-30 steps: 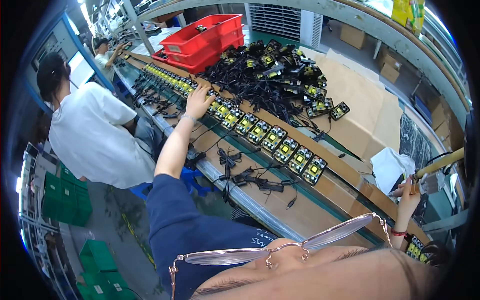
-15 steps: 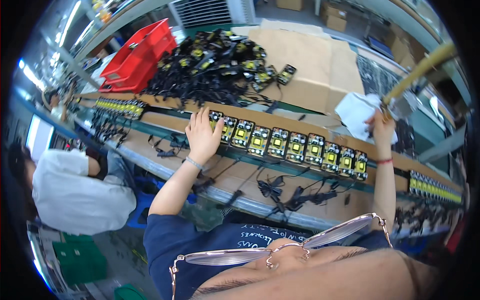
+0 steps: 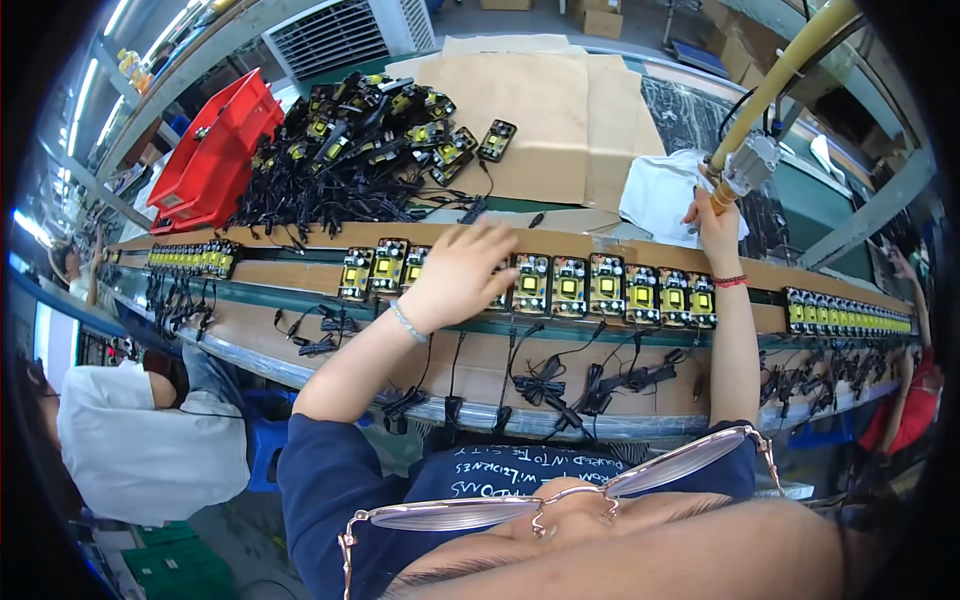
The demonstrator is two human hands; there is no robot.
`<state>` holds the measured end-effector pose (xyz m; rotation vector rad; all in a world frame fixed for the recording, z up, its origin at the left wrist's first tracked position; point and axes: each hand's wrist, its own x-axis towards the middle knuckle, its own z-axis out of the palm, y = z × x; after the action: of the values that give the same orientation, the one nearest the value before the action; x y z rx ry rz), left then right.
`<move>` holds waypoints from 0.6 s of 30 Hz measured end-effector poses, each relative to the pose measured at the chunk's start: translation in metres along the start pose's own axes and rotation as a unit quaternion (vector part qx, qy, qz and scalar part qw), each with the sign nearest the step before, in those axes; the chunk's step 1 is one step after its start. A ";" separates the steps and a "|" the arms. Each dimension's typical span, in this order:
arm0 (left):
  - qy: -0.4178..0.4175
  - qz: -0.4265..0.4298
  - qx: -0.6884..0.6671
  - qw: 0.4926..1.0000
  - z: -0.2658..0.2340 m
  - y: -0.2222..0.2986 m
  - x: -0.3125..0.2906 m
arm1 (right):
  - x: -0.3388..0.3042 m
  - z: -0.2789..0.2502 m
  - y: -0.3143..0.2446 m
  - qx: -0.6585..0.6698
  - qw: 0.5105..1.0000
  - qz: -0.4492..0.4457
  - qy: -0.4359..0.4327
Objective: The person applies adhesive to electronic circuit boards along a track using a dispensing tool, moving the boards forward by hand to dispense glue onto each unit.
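A row of small circuit boards (image 3: 608, 284) with yellow transformers stands along the line in front of me. My left hand (image 3: 462, 272) lies over the left-middle part of this row, palm down and fingers stretched out, slightly blurred. It covers some boards, and I cannot tell whether it touches them. Beyond the row's right end, my right hand (image 3: 716, 222) is closed round the lower end of a tan hose-like tool (image 3: 728, 188) with a grey fitting. The tool's tip is hidden by the fingers. Black cables (image 3: 540, 385) trail from the boards toward me.
Behind the row lies a heap of cabled boards (image 3: 340, 150) beside a red bin (image 3: 215, 150). Cardboard sheets (image 3: 530, 100) and a white cloth (image 3: 655, 195) cover the bench. More board rows stand left (image 3: 190, 258) and right (image 3: 850, 312). A person (image 3: 150, 440) sits at left.
My left hand has moved right along the row from its left end, uncovering boards there. My right hand keeps its grip on the hose-like tool. The whole view has shifted.
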<state>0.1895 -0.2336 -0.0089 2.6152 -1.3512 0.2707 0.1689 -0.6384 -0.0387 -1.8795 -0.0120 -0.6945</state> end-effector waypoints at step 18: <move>0.166 -0.281 -0.082 0.942 -0.015 -0.103 -0.091 | 0.002 -0.014 0.040 0.034 0.999 0.008 -0.005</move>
<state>0.2210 -0.1004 -0.0252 2.5312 -0.4699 0.4582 0.1773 -0.6673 -0.0679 -1.8168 -0.0273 -0.6666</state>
